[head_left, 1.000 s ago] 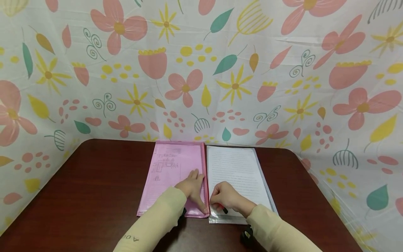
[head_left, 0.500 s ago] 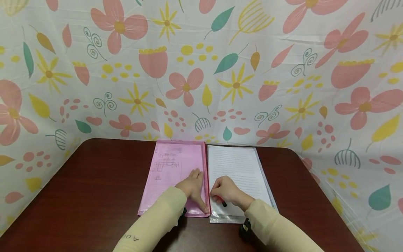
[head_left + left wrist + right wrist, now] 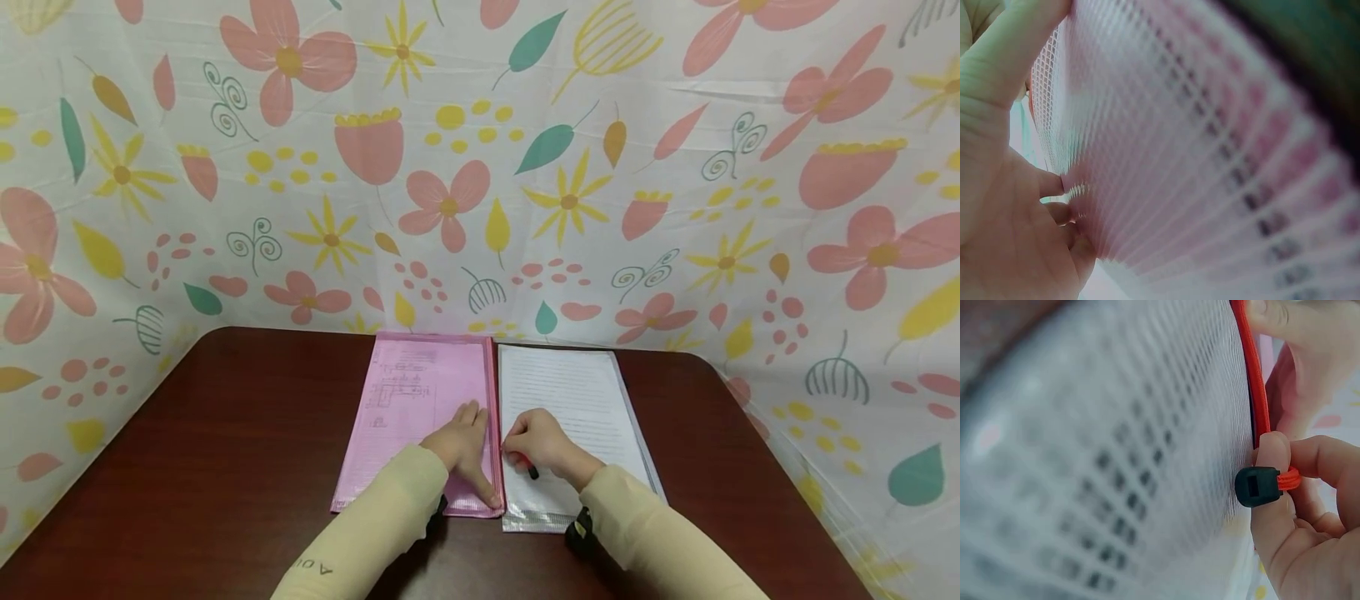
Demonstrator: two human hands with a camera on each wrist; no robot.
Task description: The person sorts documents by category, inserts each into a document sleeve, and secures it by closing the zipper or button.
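Observation:
A pink mesh document pouch (image 3: 401, 417) with a printed sheet showing through lies on the left. Against its right side lies a whitish mesh pouch (image 3: 570, 383) with a lined page in it. My left hand (image 3: 463, 450) rests on the pink pouch, fingers extended and thumb by its lower right corner. Between finger and thumb, my right hand (image 3: 546, 443) pinches a zipper pull (image 3: 1259, 485), a red cord with a black tip. A red zipper (image 3: 1255, 381) runs along the pink pouch's right edge. The zipper's slider is hidden by my fingers.
Both pouches lie on a dark reddish-brown table (image 3: 225, 433), near its far edge. A white curtain (image 3: 450, 275) printed with flowers hangs behind and at both sides. Black wrist gear (image 3: 580, 533) sits under the right sleeve.
My right hand has slid a little away from me along the red edge, still pinching the zipper pull. The left hand stays in place on the pink pouch.

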